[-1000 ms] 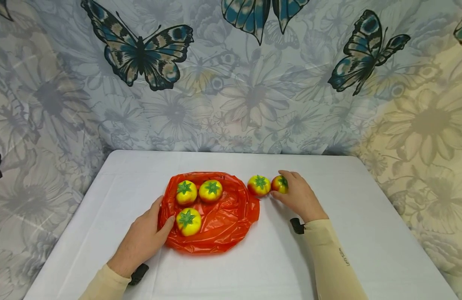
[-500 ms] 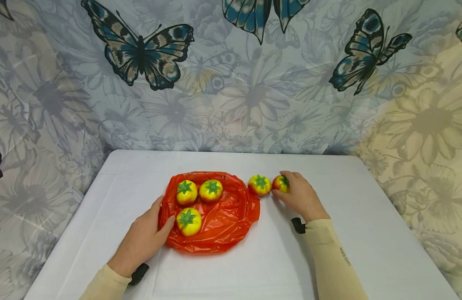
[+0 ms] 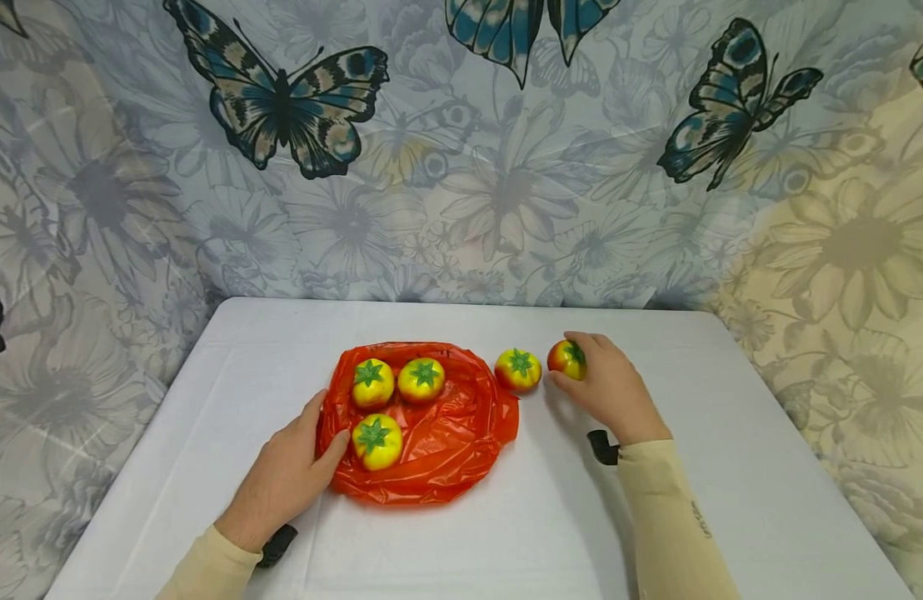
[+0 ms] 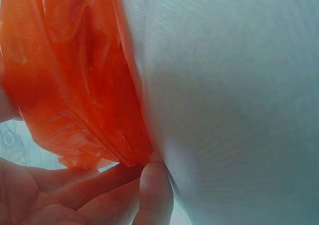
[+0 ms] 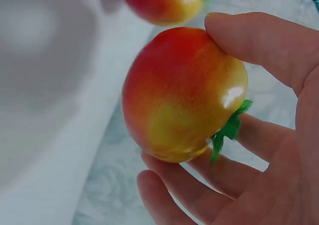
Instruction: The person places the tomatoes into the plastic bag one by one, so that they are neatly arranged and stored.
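Note:
My right hand (image 3: 607,387) grips a red-and-yellow toy tomato (image 3: 566,359) (image 5: 184,93) with a green leaf top, lifted a little off the white table (image 3: 506,533). A second tomato (image 3: 517,369) (image 5: 164,0) sits on the table just left of it. An orange plastic bag (image 3: 439,433) (image 4: 75,80) lies flat in the middle with three yellow tomatoes on it: two at the back (image 3: 373,383) (image 3: 421,380), one in front (image 3: 376,442). My left hand (image 3: 285,479) rests on the table, its fingers (image 4: 154,195) touching the bag's left edge.
A cloth printed with flowers and butterflies (image 3: 461,150) hangs behind and around the table. Bare white tabletop stretches to the right of my right hand and along the front edge.
My right hand has raised its tomato slightly and drawn it a bit to the right, away from the tomato beside it. The left hand and the bag stay still.

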Available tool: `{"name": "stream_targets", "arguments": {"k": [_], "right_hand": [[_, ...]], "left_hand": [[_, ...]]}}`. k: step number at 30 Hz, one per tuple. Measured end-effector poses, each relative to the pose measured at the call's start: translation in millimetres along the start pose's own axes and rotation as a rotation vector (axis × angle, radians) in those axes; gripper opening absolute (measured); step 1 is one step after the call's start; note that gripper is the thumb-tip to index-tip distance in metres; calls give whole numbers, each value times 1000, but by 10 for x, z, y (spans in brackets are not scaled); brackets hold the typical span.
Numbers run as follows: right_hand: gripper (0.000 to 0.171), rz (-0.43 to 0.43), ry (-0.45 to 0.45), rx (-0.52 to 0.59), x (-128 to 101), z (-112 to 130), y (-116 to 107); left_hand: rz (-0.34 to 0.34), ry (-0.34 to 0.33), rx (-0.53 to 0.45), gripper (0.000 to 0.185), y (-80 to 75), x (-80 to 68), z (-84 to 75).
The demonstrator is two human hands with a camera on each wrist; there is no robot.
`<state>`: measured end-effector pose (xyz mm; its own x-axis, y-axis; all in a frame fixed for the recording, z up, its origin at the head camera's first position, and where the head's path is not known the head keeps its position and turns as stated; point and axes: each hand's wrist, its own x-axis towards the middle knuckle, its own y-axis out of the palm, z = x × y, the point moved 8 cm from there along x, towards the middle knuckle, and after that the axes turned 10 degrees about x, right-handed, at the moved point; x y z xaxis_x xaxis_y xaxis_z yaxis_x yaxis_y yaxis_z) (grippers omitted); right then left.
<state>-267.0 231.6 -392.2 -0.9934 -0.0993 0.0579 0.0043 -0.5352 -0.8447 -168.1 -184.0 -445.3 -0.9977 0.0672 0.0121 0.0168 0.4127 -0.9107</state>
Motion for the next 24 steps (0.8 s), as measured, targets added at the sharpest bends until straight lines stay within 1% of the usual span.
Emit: {"name": "stream_targets", "arguments": {"k": [5,13,19,24], "right_hand": [[71,-4,-33,18,-61,165,-67],[70,18,-91,47,-168,491,-83],[70,29,-143,35,-228,712,-16],[71,53,-197,12,-281,927,115]], "left_hand": [[-2,1,-6,80,-1,1,6],[-2,2,-15,79,4,-1,19],[-2,-3,-14,79,1,2,28],[-4,-8,-13,79,-6,6,30]]}}
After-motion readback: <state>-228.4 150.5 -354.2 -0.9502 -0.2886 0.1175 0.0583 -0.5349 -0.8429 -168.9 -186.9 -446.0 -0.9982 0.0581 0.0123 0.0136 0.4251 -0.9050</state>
